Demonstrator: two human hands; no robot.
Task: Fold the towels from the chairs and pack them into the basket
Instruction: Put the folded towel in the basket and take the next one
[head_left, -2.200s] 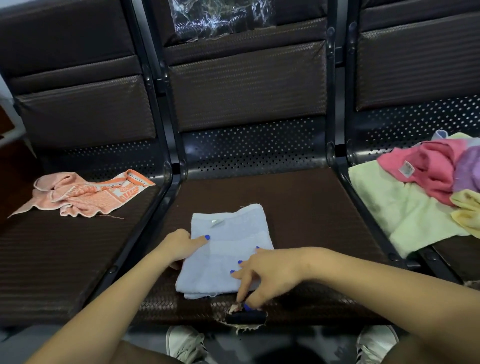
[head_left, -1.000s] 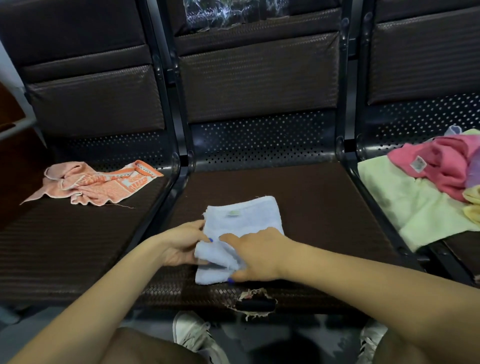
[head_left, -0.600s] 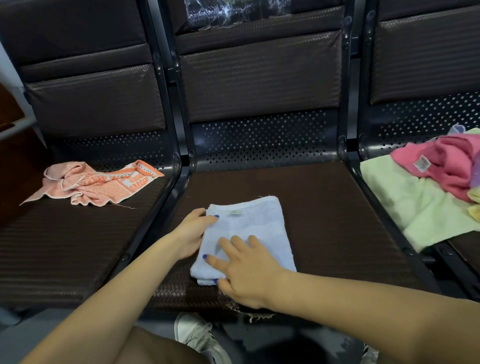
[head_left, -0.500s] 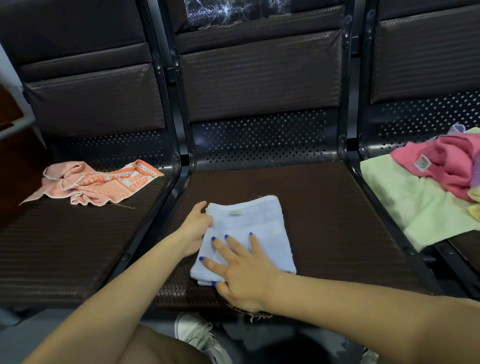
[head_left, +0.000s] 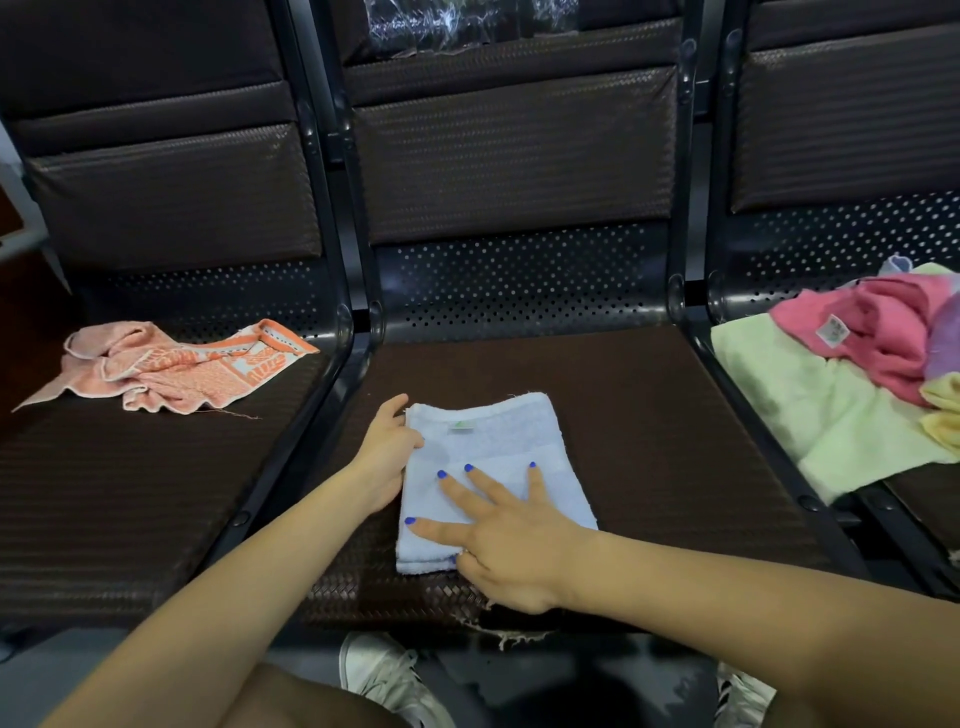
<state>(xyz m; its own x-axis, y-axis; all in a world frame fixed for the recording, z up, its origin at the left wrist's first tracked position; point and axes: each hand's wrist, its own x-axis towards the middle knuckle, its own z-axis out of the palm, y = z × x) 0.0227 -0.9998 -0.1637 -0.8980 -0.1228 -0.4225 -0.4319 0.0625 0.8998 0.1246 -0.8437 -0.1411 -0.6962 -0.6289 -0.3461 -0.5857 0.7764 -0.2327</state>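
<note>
1. My right hand (head_left: 511, 540) lies flat on the folded pale blue terry towel (head_left: 493, 462), fingers straight and spread, palm over the towel's near right part. Blue-painted nails show on four fingertips.
2. My left hand (head_left: 387, 452) rests against the towel's left edge. The thumb reaches toward the far left corner; the other fingers lie on or just under that edge, and I cannot tell which.
3. The blue towel sits on the middle dark brown woven seat (head_left: 649, 415), toward the seat's front edge and slightly left of centre. It is folded to a rough rectangle, several layers showing at its near left corner, a small white-and-green label (head_left: 462, 426) near its far edge.
4. Frayed, torn covering (head_left: 506, 631) hangs at the front edge of the middle seat, just below my right wrist.
5. Left seat (head_left: 130, 493): a crumpled peach-and-orange patterned towel (head_left: 171, 366) lies unfolded toward the back edge, well apart from the blue one.
6. Right seat, mostly hidden under cloth: a loose pale green towel (head_left: 810, 405) spreads across it, reaching the front edge. A bunched pink towel with a white tag (head_left: 883, 332) lies on top, and a yellow towel (head_left: 943, 410) and a lilac one (head_left: 945, 343) sit at the frame's right edge.
7. Crinkled clear plastic (head_left: 467, 26) shows at the top of the middle backrest.
8. White sneakers (head_left: 384, 675) are on the floor below the front edge of the middle seat.
</note>
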